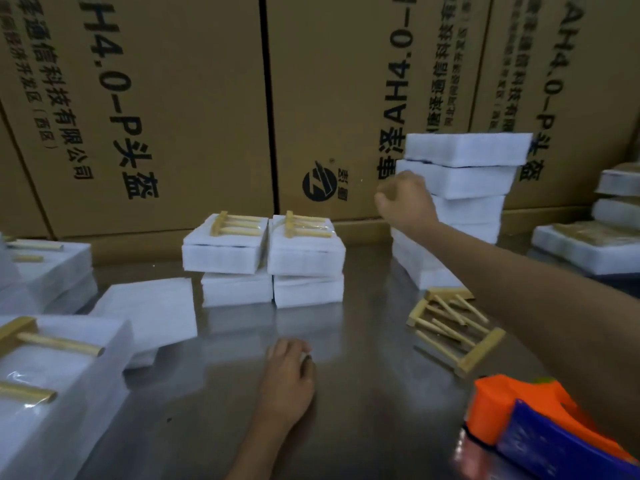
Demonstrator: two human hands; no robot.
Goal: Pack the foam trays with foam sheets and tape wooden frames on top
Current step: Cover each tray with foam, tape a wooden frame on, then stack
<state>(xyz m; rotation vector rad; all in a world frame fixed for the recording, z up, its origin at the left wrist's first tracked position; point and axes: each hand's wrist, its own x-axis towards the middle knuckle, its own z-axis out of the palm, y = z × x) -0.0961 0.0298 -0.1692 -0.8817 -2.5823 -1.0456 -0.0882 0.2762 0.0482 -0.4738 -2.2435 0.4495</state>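
A: Item one, tall stack of white foam trays (460, 188), far right, against the brown cardboard cartons (166, 98). My right hand (403, 199) reaches at its second layer; fingers curled, blurred, so whether it pinches foam I cannot tell. I judge it is fetching the next tray.

B: Left hand (289, 372)?

A: Resting on the grey metal table (363, 393), fingers loosely bent, holding nothing.

B: Stock?

A: Loose pale wooden dowel frames (453, 327), heaped beside that stack for reach. Thin soft white foam sheets (152, 306), left. Two finished piles with taped frames (304, 225), centre rear. Orange-and-blue plastic tape dispenser (533, 424), near right.
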